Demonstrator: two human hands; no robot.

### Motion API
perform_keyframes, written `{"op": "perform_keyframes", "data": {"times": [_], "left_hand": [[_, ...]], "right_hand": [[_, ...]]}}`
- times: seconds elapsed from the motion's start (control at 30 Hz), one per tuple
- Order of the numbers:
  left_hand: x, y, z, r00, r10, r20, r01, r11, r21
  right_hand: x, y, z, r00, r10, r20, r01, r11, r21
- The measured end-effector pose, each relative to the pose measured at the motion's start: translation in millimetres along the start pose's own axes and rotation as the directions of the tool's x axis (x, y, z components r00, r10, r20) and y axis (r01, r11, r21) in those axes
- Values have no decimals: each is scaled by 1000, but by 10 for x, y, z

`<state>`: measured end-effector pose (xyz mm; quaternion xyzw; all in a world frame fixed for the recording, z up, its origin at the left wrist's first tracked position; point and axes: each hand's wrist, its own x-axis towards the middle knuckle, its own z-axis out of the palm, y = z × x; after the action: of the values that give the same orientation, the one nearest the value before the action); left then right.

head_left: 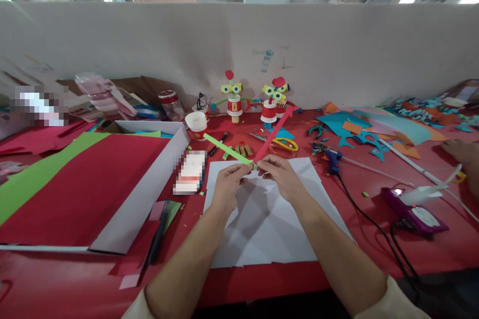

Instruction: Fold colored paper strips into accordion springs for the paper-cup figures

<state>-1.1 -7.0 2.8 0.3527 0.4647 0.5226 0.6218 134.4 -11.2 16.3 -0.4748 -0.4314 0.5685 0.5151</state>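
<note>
Left sleeve (137, 308) and right sleeve (391, 303): pale cream, loose at the edge, ending near the elbow. Forearms (190, 254) bare; left hand (227, 187), right hand (281, 178) bare.

The red table (284, 279) bears white paper (262, 229), a box (144, 194), a glue gun (333, 160) and, seemingly, a blurred phone (190, 173).

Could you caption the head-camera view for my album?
Left hand and right hand pinch a green paper strip and a red paper strip above white paper.
</note>
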Motion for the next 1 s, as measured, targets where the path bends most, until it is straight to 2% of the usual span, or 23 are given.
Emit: {"op": "perform_keyframes", "data": {"times": [0.2, 0.4, 0.5, 0.63, 0.87, 1.0], "left_hand": [[15, 22, -31, 996, 1, 86, -3, 1000, 21], [-9, -38, 26, 990, 113, 85, -109, 993, -50], [-30, -54, 59, 986, 165, 36, -163, 985, -62], [-26, -31, 61, 982, 187, -21, -188, 980, -71], [5, -85, 80, 962, 263, -78, -272, 953, -135], [9, -173, 93, 927, 358, -111, -368, 925, -90]], "right_hand": [[-8, 10, 15, 999, -2, 44, -3, 996, 94], [8, 82, 96, 999, 6, -36, 3, 971, 237], [0, 90, 114, 997, -12, -73, 32, 962, 271], [-42, 82, 154, 996, 15, -85, 10, 958, 288], [-113, 117, 279, 991, 109, -79, -58, 877, 478], [-112, 171, 335, 992, 31, -125, 34, 875, 482]]}}
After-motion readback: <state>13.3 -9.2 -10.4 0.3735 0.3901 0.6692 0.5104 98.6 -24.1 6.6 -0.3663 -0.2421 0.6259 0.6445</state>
